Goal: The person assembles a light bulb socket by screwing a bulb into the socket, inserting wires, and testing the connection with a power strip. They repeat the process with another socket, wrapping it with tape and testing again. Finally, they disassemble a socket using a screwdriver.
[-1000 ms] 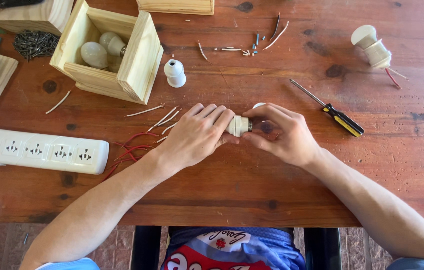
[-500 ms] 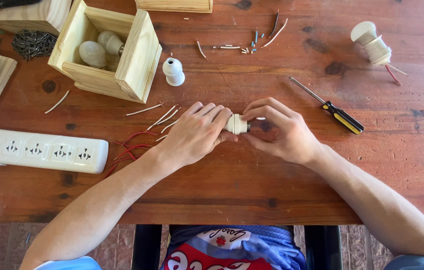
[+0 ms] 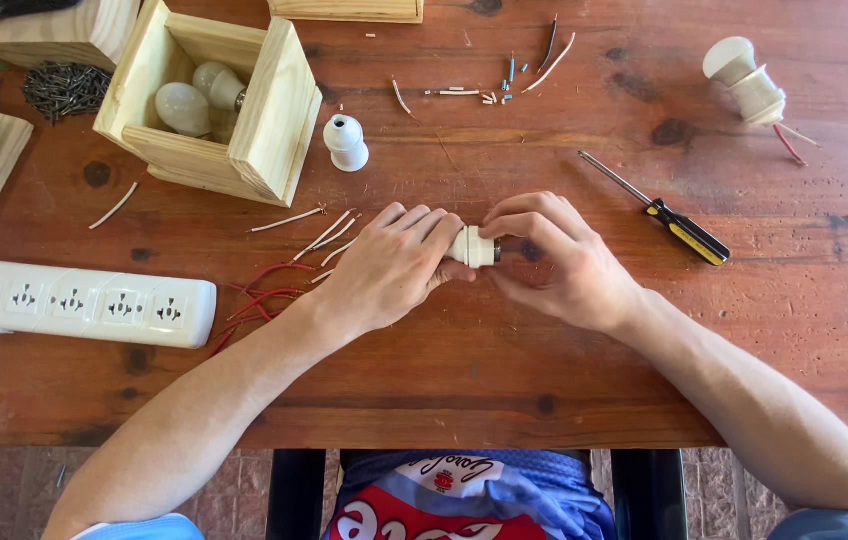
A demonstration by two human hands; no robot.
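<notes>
Fingers of both hands hide most of the white lamp socket.

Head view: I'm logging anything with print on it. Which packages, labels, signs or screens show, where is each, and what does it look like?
No packages, signs or screens.
Shirt print: bottom centre under the table edge, white lettering on red and blue cloth.
Power strip: left on the table, long white bar, four sockets, no label visible.

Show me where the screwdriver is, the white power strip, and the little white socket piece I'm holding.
screwdriver (image 3: pixel 686 230), head view, on its black and yellow handle.
white power strip (image 3: pixel 84 302), head view, on its top face among the outlets.
white socket piece (image 3: pixel 474 247), head view, on the bare body between both hands.
</notes>
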